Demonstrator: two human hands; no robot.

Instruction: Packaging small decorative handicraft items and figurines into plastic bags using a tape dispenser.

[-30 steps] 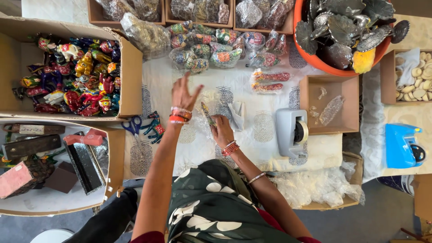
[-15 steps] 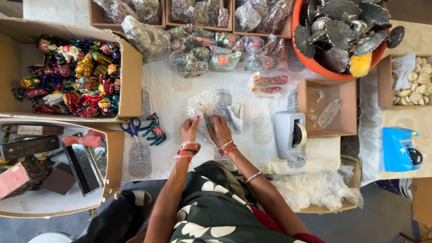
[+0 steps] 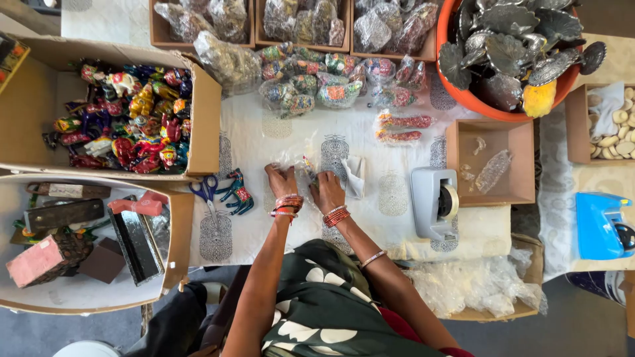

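Observation:
My left hand (image 3: 281,180) and my right hand (image 3: 326,188) rest side by side on the white printed tablecloth (image 3: 390,198), both closed on a small painted item in a clear plastic bag (image 3: 301,165). Red and orange bangles circle both wrists. A folded white piece (image 3: 355,176) lies just right of my right hand. Blue-handled scissors (image 3: 206,192) and a painted blue animal figure (image 3: 237,192) lie to the left of my left hand.
A grey tape dispenser (image 3: 433,201) stands to the right. Cardboard boxes hold colourful painted figures (image 3: 129,125) and dark blocks (image 3: 135,241) at left. Bagged figures (image 3: 311,82) line the back. An orange tub of metal leaves (image 3: 509,49) sits back right; a blue device (image 3: 598,225) at far right.
My left hand, raised with fingers spread a second ago, has come down beside my right hand onto the bagged item. The camera has shifted slightly.

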